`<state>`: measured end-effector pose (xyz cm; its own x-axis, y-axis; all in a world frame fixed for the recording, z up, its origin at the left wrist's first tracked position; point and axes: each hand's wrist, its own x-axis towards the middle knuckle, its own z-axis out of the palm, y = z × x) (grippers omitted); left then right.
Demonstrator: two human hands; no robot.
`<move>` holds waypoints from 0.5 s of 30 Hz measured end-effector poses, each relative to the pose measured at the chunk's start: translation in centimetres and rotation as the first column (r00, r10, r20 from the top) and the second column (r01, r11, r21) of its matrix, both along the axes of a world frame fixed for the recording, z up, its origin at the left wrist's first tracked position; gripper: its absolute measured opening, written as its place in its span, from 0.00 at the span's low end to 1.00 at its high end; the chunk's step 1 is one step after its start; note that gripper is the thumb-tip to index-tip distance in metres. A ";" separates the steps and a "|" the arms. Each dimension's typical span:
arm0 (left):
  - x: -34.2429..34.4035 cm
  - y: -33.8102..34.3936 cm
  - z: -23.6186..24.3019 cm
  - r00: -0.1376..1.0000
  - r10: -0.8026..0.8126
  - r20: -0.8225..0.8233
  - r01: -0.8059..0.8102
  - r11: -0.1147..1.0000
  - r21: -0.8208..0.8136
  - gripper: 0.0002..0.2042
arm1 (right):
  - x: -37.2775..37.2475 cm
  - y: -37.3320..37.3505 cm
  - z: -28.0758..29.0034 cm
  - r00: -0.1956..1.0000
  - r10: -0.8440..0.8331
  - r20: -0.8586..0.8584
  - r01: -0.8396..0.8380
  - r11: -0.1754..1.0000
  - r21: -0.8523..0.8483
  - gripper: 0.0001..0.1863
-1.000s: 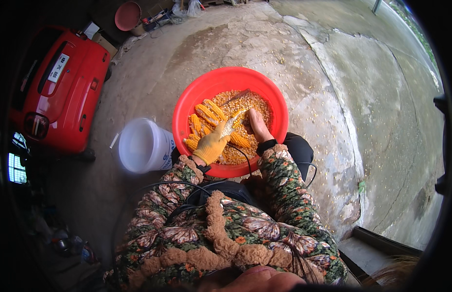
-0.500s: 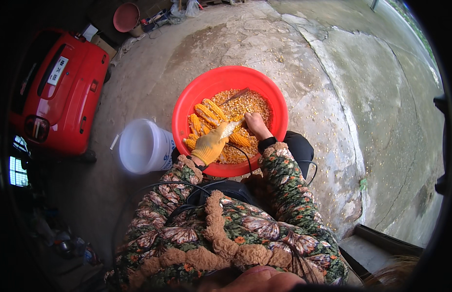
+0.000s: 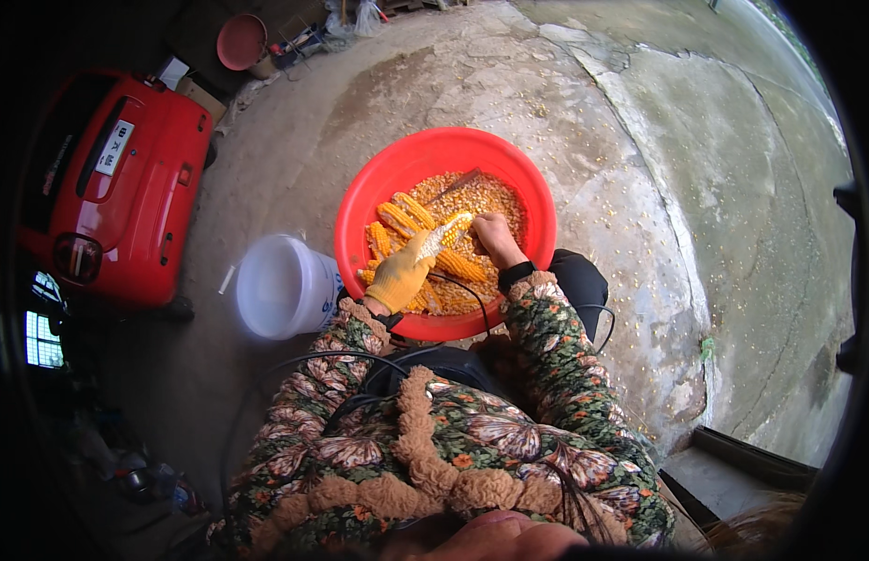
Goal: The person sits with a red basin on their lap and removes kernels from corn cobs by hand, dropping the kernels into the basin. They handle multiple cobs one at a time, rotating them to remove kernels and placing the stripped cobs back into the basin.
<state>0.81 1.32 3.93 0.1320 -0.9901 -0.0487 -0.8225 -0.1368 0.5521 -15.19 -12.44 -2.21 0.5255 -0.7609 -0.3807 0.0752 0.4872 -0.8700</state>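
A partly shelled corn cob (image 3: 439,241) slants across a red basin (image 3: 359,201), its pale stripped side toward my left hand and yellow kernels at its far end. My left hand (image 3: 402,277), in a yellow work glove, is closed around its lower end. At the cob's far end, my bare right hand (image 3: 497,241) has its fingers curled against it; the fingertips are partly hidden. Loose corn kernels (image 3: 495,196) cover the basin's right and far parts. Several whole corn cobs (image 3: 397,220) lie to the left and beneath my hands. A dark flat strip (image 3: 453,185) rests among the kernels.
Left of the basin stands a white plastic bucket (image 3: 271,290). A red car (image 3: 126,187) is parked farther left. Scattered kernels dot the cracked concrete floor (image 3: 612,224). A black cable (image 3: 467,290) runs over the basin's near side. At the far left sits a reddish round basin (image 3: 242,42).
The cob has turned in my hands, so more yellow kernels show at its far end. My right hand has shifted slightly along that end. The whole view has moved a little.
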 end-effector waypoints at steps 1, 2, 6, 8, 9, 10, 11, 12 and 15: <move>0.1 0.0 -0.1 0.998 0.007 -0.070 -0.010 0.999 -0.034 0.23 | 0.0 0.0 0.2 0.998 -0.004 0.062 0.000 0.998 0.063 0.11; 0.1 -0.1 -0.3 0.990 0.005 -0.143 -0.017 0.997 -0.080 0.22 | 0.0 0.1 0.4 0.992 -0.008 0.124 -0.010 0.990 0.142 0.11; 0.1 -0.3 -0.6 0.963 0.007 -0.268 -0.027 0.997 -0.071 0.22 | -0.3 0.4 1.4 0.984 0.034 0.176 -0.067 0.981 0.182 0.10; 0.1 -0.5 -0.5 0.960 -0.016 -0.280 0.009 1.000 -0.027 0.22 | -0.3 0.6 1.8 0.987 0.042 0.154 -0.065 0.987 0.147 0.11; 0.0 -0.5 -0.4 0.956 -0.012 -0.294 0.018 1.000 0.018 0.22 | -0.3 0.7 1.8 0.989 0.044 0.141 -0.063 0.989 0.132 0.11; -0.2 -0.6 -0.3 0.963 -0.023 -0.270 0.024 1.000 0.001 0.22 | -0.2 0.7 1.8 0.990 0.045 0.130 -0.061 0.990 0.125 0.11; -0.3 -0.5 -0.2 0.967 -0.017 -0.254 0.019 1.000 0.008 0.21 | -0.1 0.7 1.6 0.992 0.046 0.119 -0.060 0.991 0.117 0.11; -0.5 -0.5 -0.2 0.971 -0.002 -0.239 0.009 1.000 0.028 0.21 | 0.0 0.7 1.2 0.988 0.060 0.143 -0.075 0.992 0.102 0.11; -0.9 -0.2 -0.4 0.980 0.023 -0.198 -0.014 0.999 0.047 0.21 | 0.4 0.3 -0.4 0.989 0.114 0.098 -0.120 0.992 0.048 0.10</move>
<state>-0.10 1.10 3.54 0.1334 -0.9837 -0.1207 -0.6946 -0.1796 0.6966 -14.75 -12.14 -2.58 0.6454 -0.6718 -0.3635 0.0960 0.5435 -0.8339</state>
